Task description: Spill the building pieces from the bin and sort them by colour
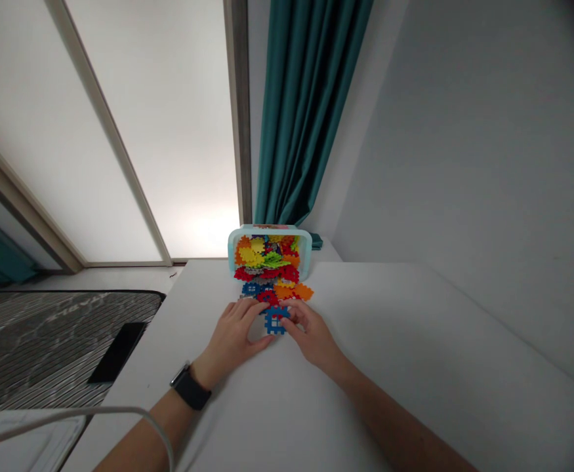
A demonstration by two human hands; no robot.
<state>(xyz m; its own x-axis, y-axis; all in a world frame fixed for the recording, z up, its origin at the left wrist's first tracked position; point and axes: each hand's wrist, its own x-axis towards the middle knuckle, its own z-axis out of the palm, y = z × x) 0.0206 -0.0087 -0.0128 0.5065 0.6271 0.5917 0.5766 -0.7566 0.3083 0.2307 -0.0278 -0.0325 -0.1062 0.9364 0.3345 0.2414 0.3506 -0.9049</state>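
A blue square toy building piece (275,320), with toothed edges and a window-like grid in its middle, is between my two hands over the white table. My right hand (311,334) pinches its right side between thumb and fingers. Curved around the left side, my left hand (235,333) has its thumb at the lower edge and its fingertips at the upper corner. Just beyond my fingers lie a red piece (267,297), a dark blue window piece (251,288) and an orange piece (303,292). My fingers partly cover the nearer pieces.
A pale turquoise bin (231,252) lies on its side at the table's far edge, its mouth full of colourful toothed pieces. The white table (389,367) meets a wall on the right. A white cable (119,410) arches at lower left. A black flat object (117,353) lies beyond the left edge.
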